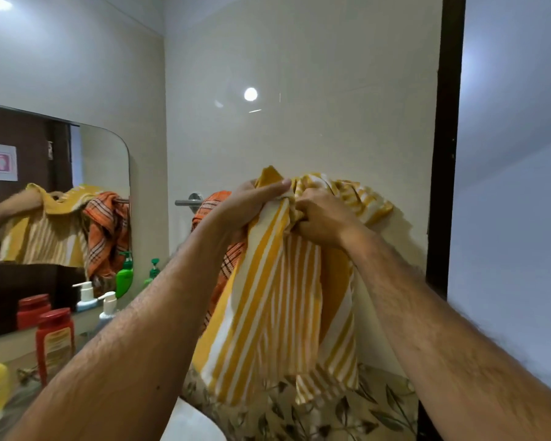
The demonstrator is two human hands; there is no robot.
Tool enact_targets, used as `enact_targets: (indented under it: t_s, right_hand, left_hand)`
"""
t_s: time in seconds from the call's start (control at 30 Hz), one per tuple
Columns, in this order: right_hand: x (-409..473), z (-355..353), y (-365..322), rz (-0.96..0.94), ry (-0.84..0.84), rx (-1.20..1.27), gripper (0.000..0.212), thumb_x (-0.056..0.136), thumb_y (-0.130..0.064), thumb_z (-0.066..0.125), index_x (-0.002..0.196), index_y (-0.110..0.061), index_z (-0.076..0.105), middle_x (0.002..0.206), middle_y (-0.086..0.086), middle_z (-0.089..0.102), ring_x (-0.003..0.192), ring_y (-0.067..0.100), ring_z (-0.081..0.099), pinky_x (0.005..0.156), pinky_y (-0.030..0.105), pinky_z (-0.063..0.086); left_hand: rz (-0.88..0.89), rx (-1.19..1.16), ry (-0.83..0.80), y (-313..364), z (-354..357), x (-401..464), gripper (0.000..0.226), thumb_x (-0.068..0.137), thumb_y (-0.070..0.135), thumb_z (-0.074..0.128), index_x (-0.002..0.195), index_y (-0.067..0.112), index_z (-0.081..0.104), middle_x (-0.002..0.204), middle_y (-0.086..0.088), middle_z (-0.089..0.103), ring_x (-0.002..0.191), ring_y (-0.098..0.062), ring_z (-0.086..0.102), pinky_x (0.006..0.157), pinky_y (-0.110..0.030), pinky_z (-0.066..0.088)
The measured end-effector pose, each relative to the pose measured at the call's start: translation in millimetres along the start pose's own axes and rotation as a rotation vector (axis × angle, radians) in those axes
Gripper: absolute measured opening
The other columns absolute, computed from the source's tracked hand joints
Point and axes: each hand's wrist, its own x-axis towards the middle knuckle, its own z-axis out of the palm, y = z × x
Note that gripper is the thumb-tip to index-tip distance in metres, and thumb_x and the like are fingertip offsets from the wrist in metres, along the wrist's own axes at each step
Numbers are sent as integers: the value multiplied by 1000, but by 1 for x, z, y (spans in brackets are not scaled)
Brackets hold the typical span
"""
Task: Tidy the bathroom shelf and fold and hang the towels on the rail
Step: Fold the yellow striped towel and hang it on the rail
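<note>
Head view: both hands, left hand point(248, 205) and right hand point(323, 218), pinch the bunched top of a yellow striped towel point(280, 307) at the rail point(188, 202). Its soft woven length hangs straight down, stripes vertical, beside an orange checked towel point(213, 202).

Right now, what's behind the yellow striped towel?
An orange checked towel on the rail shows behind the yellow striped towel; the rail's remainder is covered.

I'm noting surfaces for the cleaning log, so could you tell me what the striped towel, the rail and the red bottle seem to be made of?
Yellow striped towel: soft woven cloth, matte, hanging in folds.
Rail: probably polished metal, with a silvery shine.
Red bottle: likely glossy plastic, with a smooth sheen.
</note>
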Motion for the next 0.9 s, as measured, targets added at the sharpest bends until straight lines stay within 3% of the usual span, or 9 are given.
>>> enact_targets:
  t_s: [0.1,0.17,0.23,0.4,0.53,0.6,0.73,0.83,0.9]
  right_hand:
    - [-10,-2,-7,118,-33,244,32,77,-45,53,59,-19,48,76,6,63,85,25,60,71,36,45]
    - [-18,0,-11,121,-109,335,32,84,-34,64,60,-17,52,64,-1,54,64,14,52,64,35,44]
    - [-25,5,-12,111,-172,414,30,85,-24,67,59,-18,52,60,-5,48,56,8,43,54,26,35]
    - [-43,7,-5,117,-325,683,7,85,-25,72,82,-19,70,79,-7,65,75,6,60,67,23,48]
    - [-56,8,-2,174,-358,852,38,78,-59,68,90,-23,71,83,-6,72,77,10,69,66,28,57]
    - [-60,13,-4,234,-245,907,50,81,-63,58,88,-15,70,81,2,72,71,15,70,68,39,60]
    - [-57,27,-8,349,91,849,30,88,-42,70,96,-15,61,86,4,67,78,18,66,68,44,57]
    - [-56,40,-15,348,-267,981,55,84,-49,71,128,-21,55,111,-2,67,106,16,63,82,36,52]
    - [-58,50,-25,292,-428,1096,46,90,-43,67,129,-19,59,112,0,71,104,18,67,86,37,55]
  left_hand:
    - [-94,234,222,-23,-5,7,26,93,34,65,92,9,72,82,-2,73,80,-16,68,73,-28,59]
    - [-226,349,267,-30,0,5,38,95,36,60,116,5,68,116,-8,69,110,-26,63,98,-37,50]
    - [-345,348,263,-36,9,4,46,102,32,49,136,1,54,139,-14,56,129,-32,52,103,-35,42]
    - [-293,184,259,-51,22,0,26,100,20,53,115,3,66,116,-12,65,92,-20,56,69,-25,46]
    - [-227,87,237,-49,17,-7,22,97,16,52,77,17,61,70,3,60,67,-11,56,62,-22,48]
    - [-176,61,229,-48,14,-12,23,96,13,50,74,19,55,62,6,52,59,-8,50,55,-18,46]
    - [-118,-18,157,-44,1,-26,20,96,10,49,78,17,53,63,3,49,56,-7,48,51,-15,45]
    - [-104,-72,107,-37,-9,-41,14,96,11,51,82,14,54,69,-2,50,62,-11,49,55,-19,48]
    - [-112,-97,96,-36,-16,-52,17,96,11,51,79,14,55,66,-1,49,59,-10,48,55,-20,48]
